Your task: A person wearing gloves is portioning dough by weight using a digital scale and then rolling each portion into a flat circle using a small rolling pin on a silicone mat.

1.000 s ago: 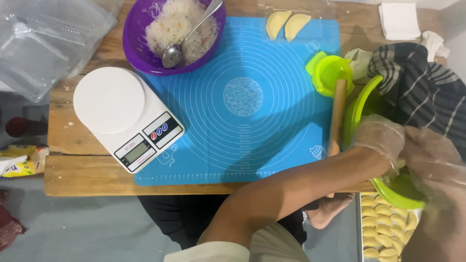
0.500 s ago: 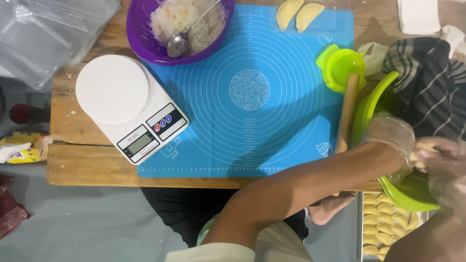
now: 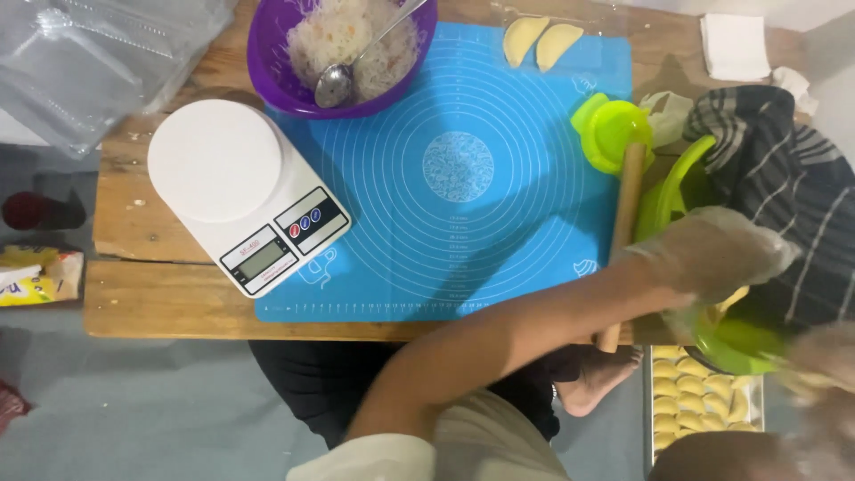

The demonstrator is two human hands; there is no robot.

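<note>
Reaching across body, gloved left hand (image 3: 712, 258) enters green bowl (image 3: 686, 191) at right edge of bench (image 3: 160, 303); finger posture hidden, grip cannot be told. Right hand (image 3: 824, 356) blurred beside bowl, state unclear. Striped cloth (image 3: 775, 160) drapes over bowl. Purple bowl (image 3: 276, 71) holds noodle filling and spoon (image 3: 343, 76). Tray (image 3: 704, 401) below bench holds rows of pale dumplings. Rolling pin (image 3: 623, 214) lies against bowl, on blue mat (image 3: 463, 169).

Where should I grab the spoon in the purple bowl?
Grip the spoon by its bare handle, which sticks up over the purple bowl's far rim. Come from above on that side; the scoop end lies buried in the noodles.
</note>
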